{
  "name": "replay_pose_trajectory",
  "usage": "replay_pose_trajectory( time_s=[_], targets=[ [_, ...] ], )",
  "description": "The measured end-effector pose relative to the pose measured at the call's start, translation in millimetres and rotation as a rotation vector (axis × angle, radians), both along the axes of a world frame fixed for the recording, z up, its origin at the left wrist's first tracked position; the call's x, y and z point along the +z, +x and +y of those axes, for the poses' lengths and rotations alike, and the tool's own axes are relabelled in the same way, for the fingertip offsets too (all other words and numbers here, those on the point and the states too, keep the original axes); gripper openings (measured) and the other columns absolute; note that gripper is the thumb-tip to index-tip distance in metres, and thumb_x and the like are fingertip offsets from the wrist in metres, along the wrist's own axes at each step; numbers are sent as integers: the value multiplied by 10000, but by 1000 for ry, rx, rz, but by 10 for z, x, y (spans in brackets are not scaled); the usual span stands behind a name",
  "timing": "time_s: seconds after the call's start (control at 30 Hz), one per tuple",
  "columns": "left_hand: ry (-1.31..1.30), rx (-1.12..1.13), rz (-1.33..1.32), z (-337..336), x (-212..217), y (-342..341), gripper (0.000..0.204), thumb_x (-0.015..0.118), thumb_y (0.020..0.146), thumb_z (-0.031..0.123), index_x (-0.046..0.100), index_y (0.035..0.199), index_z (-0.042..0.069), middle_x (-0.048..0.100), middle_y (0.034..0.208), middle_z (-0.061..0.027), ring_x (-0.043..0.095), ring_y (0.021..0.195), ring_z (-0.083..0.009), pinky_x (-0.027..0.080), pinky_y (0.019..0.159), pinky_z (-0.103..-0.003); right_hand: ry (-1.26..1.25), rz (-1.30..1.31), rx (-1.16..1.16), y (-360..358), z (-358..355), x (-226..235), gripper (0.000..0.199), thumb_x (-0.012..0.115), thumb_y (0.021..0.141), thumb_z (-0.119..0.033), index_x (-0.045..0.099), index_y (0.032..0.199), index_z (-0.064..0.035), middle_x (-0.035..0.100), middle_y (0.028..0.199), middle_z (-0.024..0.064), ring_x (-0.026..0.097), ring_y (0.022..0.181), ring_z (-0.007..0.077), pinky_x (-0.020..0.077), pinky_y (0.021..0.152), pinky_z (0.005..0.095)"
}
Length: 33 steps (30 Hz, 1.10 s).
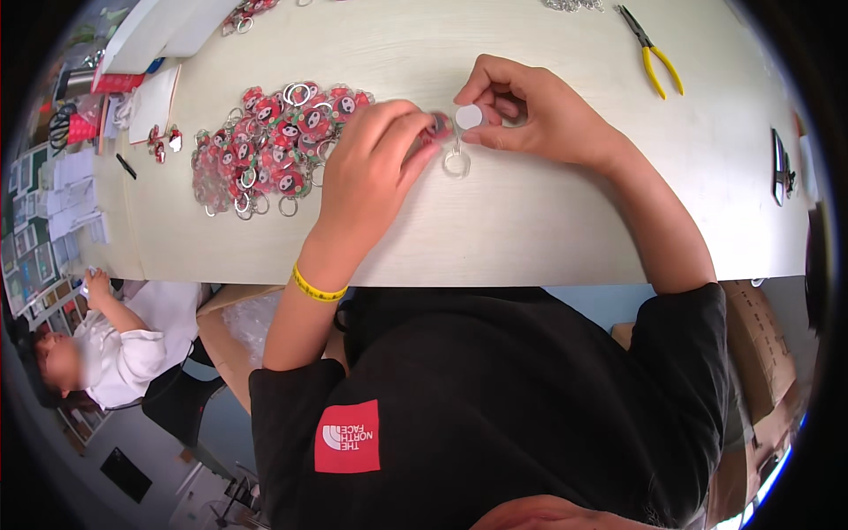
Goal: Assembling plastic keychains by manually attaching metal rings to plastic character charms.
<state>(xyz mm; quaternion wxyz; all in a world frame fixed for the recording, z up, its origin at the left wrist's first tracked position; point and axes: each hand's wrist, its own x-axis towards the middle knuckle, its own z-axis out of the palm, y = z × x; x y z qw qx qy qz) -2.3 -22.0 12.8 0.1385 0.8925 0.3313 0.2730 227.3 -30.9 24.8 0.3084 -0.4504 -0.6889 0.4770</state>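
Over the table, my left hand (369,163) pinches a small red charm (437,125), partly blurred and covered by the fingers. Between thumb and fingertips my right hand (552,110) grips a white round disc (469,117), close beside the charm. A split key ring (457,164) hangs just below the two; whether it joins the charm or the disc is hard to make out. Left of my left hand lies a heap of red keychains (274,146), clear-edged charms with a cartoon face and metal rings.
Yellow-handled pliers (652,55) lie at the far right of the pale table (530,238). A dark flat device (781,168) is near the right edge, silver chains (572,4) at the far edge. At left are a few loose charms (159,146), a black pen (126,166) and a seated person (124,344).
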Motion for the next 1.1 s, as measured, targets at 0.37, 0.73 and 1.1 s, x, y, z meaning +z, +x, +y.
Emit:
replay_pose_trajectory(
  time_s=[0.37, 0.73, 1.1],
  targets=[
    [-12, -11, -101, 108, -119, -12, 221, 703, 754, -9, 674, 971, 20, 636, 1018, -73, 601, 888, -251, 487, 776, -344, 167, -232, -50, -100, 13, -65, 224, 731, 781, -100, 596, 956, -62, 507, 670, 16, 499, 642, 149, 424, 597, 290],
    [-13, -58, -162, 153, -174, 16, 161, 669, 730, -33, 653, 889, -20, 629, 983, -70, 591, 903, -245, 512, 725, -332, 172, -315, -134, -247, 12, -25, 218, 734, 756, -82, 560, 884, -47, 530, 663, 54, 565, 651, 232, 472, 620, 357],
    [37, -7, -137, 106, -165, 45, 171, 666, 728, -31, 656, 897, -16, 628, 984, -68, 586, 906, -252, 513, 736, -343, 48, -236, -87, -107, 29, -23, 237, 762, 759, -69, 603, 931, -40, 460, 628, -15, 430, 594, 88, 376, 559, 241]
  ],
)
